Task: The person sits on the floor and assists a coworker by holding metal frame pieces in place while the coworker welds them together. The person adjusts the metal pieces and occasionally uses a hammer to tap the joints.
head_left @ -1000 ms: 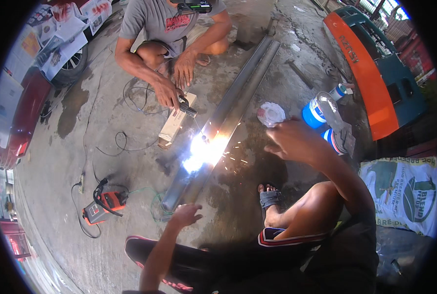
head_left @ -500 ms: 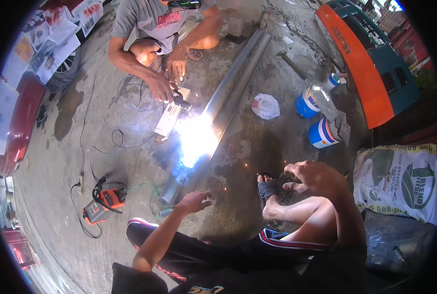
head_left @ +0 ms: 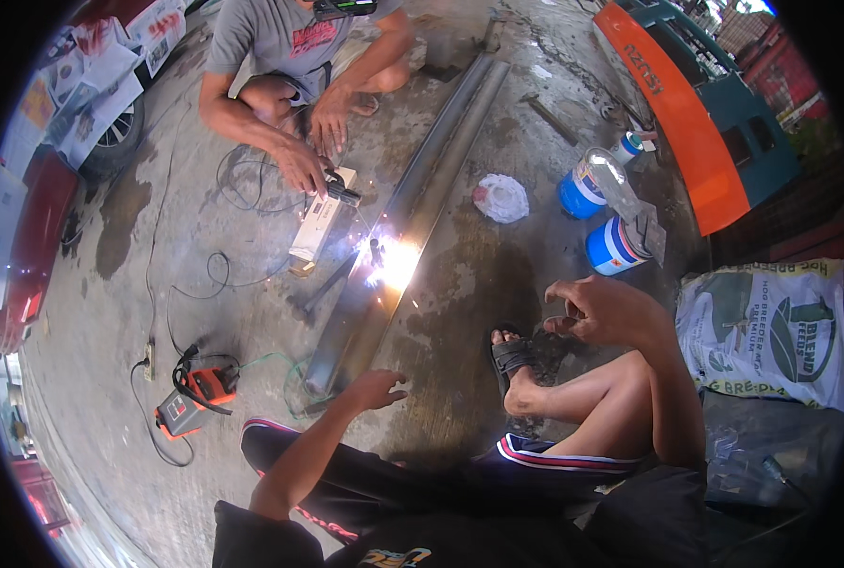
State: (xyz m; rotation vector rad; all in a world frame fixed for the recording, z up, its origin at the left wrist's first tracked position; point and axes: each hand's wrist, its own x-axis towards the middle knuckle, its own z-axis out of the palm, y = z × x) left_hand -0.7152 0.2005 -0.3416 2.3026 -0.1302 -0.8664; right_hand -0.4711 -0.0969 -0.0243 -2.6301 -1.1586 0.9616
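Observation:
My left hand hovers by the near end of a long steel profile on the concrete floor, its fingers apart and nothing in them. In the air above my right knee is my right hand, fingers loosely bent and apart, also empty. Across from me a crouching person's hand grips a black electrode holder. Below the holder a bright welding arc burns on the steel, throwing sparks. A hammer-like tool lies against the profile's left side, beside a narrow pale cardboard box.
An orange-and-black welding machine with cables sits at the left. Rightward are blue-and-white cans, a crumpled white piece, a feed sack and an orange-and-teal vehicle panel. A red car stands far left.
The arc's glare has shrunk and sits slightly right, so the steel and hammer-like tool show more clearly. The whole view has shifted slightly. My hands keep nearly the same pose.

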